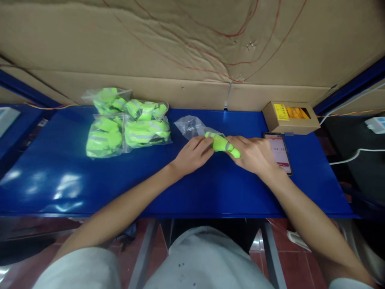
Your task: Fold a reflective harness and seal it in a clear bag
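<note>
A neon-yellow reflective strap (221,143) with grey bands is bunched between my two hands above the blue table. My left hand (195,154) has its fingers closed on the strap's left end. Around the other end, the fingers of my right hand (251,154) are wrapped, with part of the strap hidden under them. A clear plastic bag (190,126) lies just behind my left hand, its near part running toward the strap. Whether the strap is partly inside that bag, I cannot tell.
Several clear bags of folded neon-yellow straps (147,132) are grouped at the back left of the blue table (210,192). To the right, a phone (278,152) lies beside my right hand, with a cardboard box (290,117) behind it. A cardboard wall (180,48) closes off the back.
</note>
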Tool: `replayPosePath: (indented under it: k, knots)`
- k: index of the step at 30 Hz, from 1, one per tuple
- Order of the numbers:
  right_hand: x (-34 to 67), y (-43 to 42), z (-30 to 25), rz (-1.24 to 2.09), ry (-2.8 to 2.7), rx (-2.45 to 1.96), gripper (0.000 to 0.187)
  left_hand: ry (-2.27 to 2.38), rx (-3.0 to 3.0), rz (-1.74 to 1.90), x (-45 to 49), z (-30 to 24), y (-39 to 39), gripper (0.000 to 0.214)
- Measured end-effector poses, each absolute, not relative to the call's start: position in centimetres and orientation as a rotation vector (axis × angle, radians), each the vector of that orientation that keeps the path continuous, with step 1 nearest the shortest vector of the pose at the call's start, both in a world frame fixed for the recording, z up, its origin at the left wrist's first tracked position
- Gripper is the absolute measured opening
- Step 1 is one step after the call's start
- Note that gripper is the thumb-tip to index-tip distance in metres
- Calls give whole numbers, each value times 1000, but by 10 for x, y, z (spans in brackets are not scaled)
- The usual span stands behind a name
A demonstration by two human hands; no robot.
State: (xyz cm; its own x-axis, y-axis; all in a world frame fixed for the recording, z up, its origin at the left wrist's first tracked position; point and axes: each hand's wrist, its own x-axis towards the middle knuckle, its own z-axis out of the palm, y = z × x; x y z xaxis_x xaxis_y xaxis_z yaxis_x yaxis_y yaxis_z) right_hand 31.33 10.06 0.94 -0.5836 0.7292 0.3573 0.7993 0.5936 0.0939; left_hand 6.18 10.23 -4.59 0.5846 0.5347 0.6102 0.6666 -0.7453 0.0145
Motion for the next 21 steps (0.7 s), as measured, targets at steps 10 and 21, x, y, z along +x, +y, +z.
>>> replayPosePath:
  k: [10,21]
  knots:
    - [290,105,-6,-322,-2723,-1354,41,-1084,-2686,-1091,71,-40,80,23]
    - [285,103,-19,-515,-2776,-1209,33,-1617,-2678,-1419,86,-27,73,7]
